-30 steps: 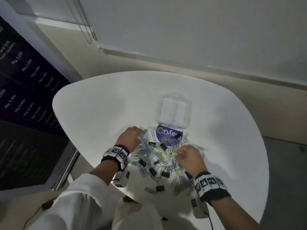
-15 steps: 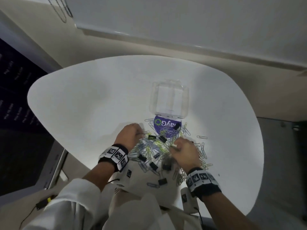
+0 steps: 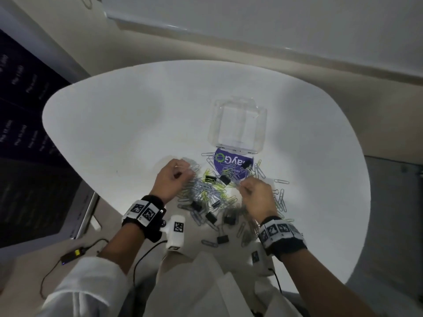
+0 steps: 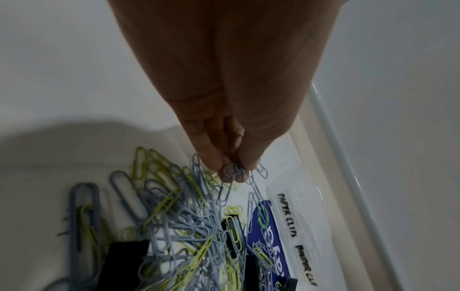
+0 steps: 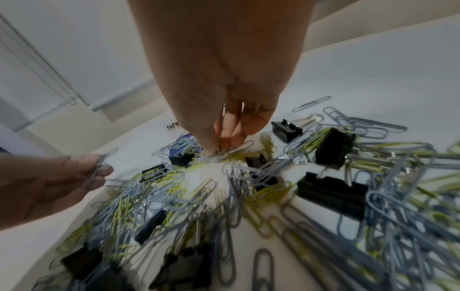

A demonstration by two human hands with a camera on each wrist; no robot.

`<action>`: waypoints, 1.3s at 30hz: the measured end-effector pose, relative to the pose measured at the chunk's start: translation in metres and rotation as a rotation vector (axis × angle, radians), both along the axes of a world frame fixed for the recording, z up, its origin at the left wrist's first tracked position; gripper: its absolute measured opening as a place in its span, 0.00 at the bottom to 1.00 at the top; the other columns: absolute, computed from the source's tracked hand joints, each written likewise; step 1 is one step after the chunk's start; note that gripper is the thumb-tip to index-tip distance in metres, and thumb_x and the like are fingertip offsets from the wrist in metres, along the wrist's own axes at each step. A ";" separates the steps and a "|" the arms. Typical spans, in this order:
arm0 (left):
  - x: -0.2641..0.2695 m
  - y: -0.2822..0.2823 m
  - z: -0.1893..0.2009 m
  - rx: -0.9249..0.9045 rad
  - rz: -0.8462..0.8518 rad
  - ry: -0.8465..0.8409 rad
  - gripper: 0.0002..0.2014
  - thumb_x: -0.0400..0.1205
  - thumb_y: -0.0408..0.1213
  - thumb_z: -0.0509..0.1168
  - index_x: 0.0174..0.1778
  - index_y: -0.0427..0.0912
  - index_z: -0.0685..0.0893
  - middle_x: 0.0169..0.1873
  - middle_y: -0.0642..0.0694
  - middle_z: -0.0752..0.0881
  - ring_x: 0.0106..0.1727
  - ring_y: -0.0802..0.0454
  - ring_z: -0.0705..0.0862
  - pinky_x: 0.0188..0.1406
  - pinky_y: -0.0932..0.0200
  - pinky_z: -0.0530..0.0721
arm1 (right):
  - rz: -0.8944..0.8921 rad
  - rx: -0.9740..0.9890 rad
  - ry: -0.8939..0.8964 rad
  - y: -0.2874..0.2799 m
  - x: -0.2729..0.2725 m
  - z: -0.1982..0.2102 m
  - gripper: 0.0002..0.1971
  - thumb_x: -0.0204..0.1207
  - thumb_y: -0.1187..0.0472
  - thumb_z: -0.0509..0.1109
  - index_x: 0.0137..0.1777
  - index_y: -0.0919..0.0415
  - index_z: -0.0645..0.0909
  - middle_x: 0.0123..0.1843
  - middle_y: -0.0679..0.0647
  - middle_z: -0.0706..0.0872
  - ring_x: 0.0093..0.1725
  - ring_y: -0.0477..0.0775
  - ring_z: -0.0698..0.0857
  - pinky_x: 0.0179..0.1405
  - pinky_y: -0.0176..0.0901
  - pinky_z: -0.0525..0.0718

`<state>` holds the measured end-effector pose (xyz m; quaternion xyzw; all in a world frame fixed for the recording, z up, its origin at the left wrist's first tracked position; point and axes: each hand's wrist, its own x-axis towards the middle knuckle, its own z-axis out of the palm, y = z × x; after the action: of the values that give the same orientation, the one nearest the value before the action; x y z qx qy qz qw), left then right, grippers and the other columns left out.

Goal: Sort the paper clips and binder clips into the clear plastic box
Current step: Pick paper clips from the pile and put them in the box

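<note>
A pile of grey and yellow paper clips (image 3: 206, 193) mixed with black binder clips (image 3: 210, 178) lies on the white table (image 3: 128, 124), partly over a purple card (image 3: 231, 162). The clear plastic box (image 3: 238, 126) stands open just beyond the pile; its lid reads "PAPER CLIPS" (image 4: 288, 214). My left hand (image 3: 170, 179) is at the pile's left edge and pinches a bunch of grey paper clips (image 4: 234, 171) in its fingertips. My right hand (image 3: 256, 193) is over the pile's right part, and its fingertips (image 5: 211, 147) pinch a grey paper clip (image 5: 239, 147) low in the heap.
Loose clips (image 3: 281, 181) are scattered to the right of the pile and toward the table's near edge (image 3: 208, 243). A dark panel (image 3: 27, 133) stands left of the table. A cable and small device (image 3: 71, 257) lie on the floor at the lower left.
The camera has tilted and shifted. My left hand has lifted slightly with grey clips pinched in it. My right hand has moved a little forward over the pile toward the purple card.
</note>
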<state>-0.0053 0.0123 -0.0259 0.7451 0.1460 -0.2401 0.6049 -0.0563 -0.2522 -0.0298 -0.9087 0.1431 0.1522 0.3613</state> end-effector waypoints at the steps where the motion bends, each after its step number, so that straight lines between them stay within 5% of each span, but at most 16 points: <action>1: 0.000 0.001 -0.001 -0.022 0.004 0.015 0.09 0.79 0.39 0.71 0.55 0.50 0.83 0.51 0.50 0.89 0.53 0.49 0.88 0.57 0.46 0.85 | -0.007 0.052 0.012 -0.002 0.000 0.001 0.05 0.78 0.57 0.75 0.45 0.58 0.85 0.40 0.47 0.90 0.40 0.45 0.88 0.46 0.47 0.89; 5: 0.001 -0.004 0.003 -0.157 0.082 0.137 0.14 0.84 0.32 0.61 0.61 0.50 0.84 0.46 0.46 0.85 0.48 0.49 0.86 0.55 0.50 0.86 | -0.021 0.191 0.061 -0.007 -0.003 0.002 0.07 0.80 0.64 0.71 0.55 0.54 0.87 0.49 0.43 0.91 0.48 0.36 0.88 0.51 0.35 0.87; 8: 0.004 -0.012 0.009 -0.279 0.233 0.258 0.13 0.80 0.28 0.57 0.55 0.41 0.83 0.40 0.44 0.79 0.44 0.47 0.83 0.42 0.55 0.86 | -0.065 0.270 0.066 -0.008 -0.003 0.005 0.11 0.84 0.65 0.65 0.58 0.54 0.86 0.51 0.45 0.88 0.35 0.43 0.84 0.31 0.26 0.78; 10: 0.005 -0.016 0.012 -0.364 0.327 0.301 0.10 0.76 0.28 0.55 0.48 0.39 0.80 0.35 0.44 0.76 0.38 0.46 0.82 0.35 0.56 0.83 | -0.147 0.328 0.064 -0.007 -0.003 0.006 0.12 0.85 0.66 0.61 0.56 0.57 0.86 0.47 0.47 0.88 0.31 0.54 0.79 0.23 0.32 0.74; 14: 0.007 -0.024 0.016 -0.528 0.473 0.372 0.08 0.77 0.35 0.53 0.35 0.41 0.75 0.26 0.47 0.66 0.26 0.50 0.67 0.26 0.61 0.74 | -0.348 0.414 0.140 -0.004 0.001 0.003 0.11 0.84 0.65 0.60 0.46 0.60 0.84 0.44 0.52 0.87 0.43 0.57 0.84 0.44 0.49 0.83; 16: 0.008 -0.025 0.012 -0.548 0.528 0.403 0.13 0.79 0.42 0.57 0.30 0.42 0.74 0.25 0.48 0.66 0.24 0.52 0.64 0.22 0.62 0.73 | -0.391 0.440 0.135 -0.002 0.002 0.002 0.09 0.83 0.61 0.61 0.47 0.59 0.84 0.45 0.52 0.87 0.47 0.55 0.85 0.46 0.43 0.82; 18: 0.008 -0.026 0.005 -0.533 0.555 0.412 0.16 0.81 0.44 0.61 0.29 0.43 0.72 0.24 0.50 0.66 0.23 0.54 0.63 0.20 0.62 0.72 | -0.237 0.297 0.111 0.001 0.003 0.004 0.06 0.81 0.55 0.69 0.51 0.56 0.83 0.49 0.47 0.83 0.47 0.47 0.84 0.43 0.27 0.78; 20: 0.007 -0.028 0.001 -0.535 0.588 0.417 0.16 0.82 0.43 0.62 0.29 0.44 0.70 0.23 0.51 0.66 0.22 0.55 0.63 0.18 0.63 0.70 | -0.105 0.203 0.107 0.003 0.001 0.001 0.14 0.73 0.53 0.79 0.55 0.53 0.82 0.56 0.46 0.77 0.52 0.42 0.82 0.46 0.22 0.78; 26: 0.001 -0.028 -0.002 -0.569 0.667 0.413 0.08 0.81 0.34 0.55 0.37 0.40 0.75 0.26 0.50 0.62 0.22 0.54 0.62 0.21 0.62 0.69 | 0.085 -0.022 0.003 0.004 -0.008 -0.012 0.16 0.73 0.54 0.79 0.59 0.52 0.81 0.65 0.52 0.75 0.67 0.52 0.75 0.69 0.44 0.76; 29: -0.004 -0.031 0.004 -0.465 0.555 0.362 0.04 0.79 0.37 0.59 0.38 0.44 0.75 0.27 0.51 0.64 0.26 0.53 0.62 0.25 0.59 0.66 | 0.053 -0.019 -0.022 0.007 -0.008 -0.008 0.07 0.75 0.61 0.76 0.52 0.55 0.82 0.61 0.53 0.77 0.59 0.51 0.79 0.66 0.47 0.81; 32: -0.007 -0.034 0.015 -0.011 0.161 0.137 0.05 0.78 0.41 0.65 0.40 0.44 0.78 0.31 0.53 0.74 0.31 0.53 0.70 0.32 0.59 0.70 | 0.012 -0.014 -0.029 0.009 -0.005 -0.006 0.07 0.75 0.72 0.69 0.48 0.59 0.82 0.53 0.54 0.80 0.45 0.50 0.82 0.52 0.47 0.86; 35: -0.007 -0.034 0.014 0.383 -0.209 -0.099 0.08 0.76 0.37 0.69 0.50 0.45 0.81 0.43 0.50 0.82 0.41 0.55 0.80 0.38 0.64 0.74 | -0.025 0.074 0.003 0.009 -0.006 -0.007 0.12 0.76 0.72 0.69 0.56 0.59 0.82 0.51 0.54 0.84 0.47 0.50 0.84 0.49 0.34 0.83; 39: -0.008 -0.035 0.002 0.606 -0.532 -0.156 0.12 0.76 0.34 0.70 0.54 0.39 0.80 0.53 0.41 0.78 0.52 0.43 0.79 0.47 0.58 0.75 | -0.078 0.196 0.080 0.008 -0.006 -0.008 0.20 0.79 0.70 0.67 0.71 0.60 0.77 0.50 0.54 0.86 0.49 0.51 0.86 0.58 0.43 0.86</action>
<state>-0.0133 -0.0222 -0.0237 0.9172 -0.0339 -0.2773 0.2840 -0.0623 -0.2439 -0.0374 -0.8561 0.1771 0.1873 0.4480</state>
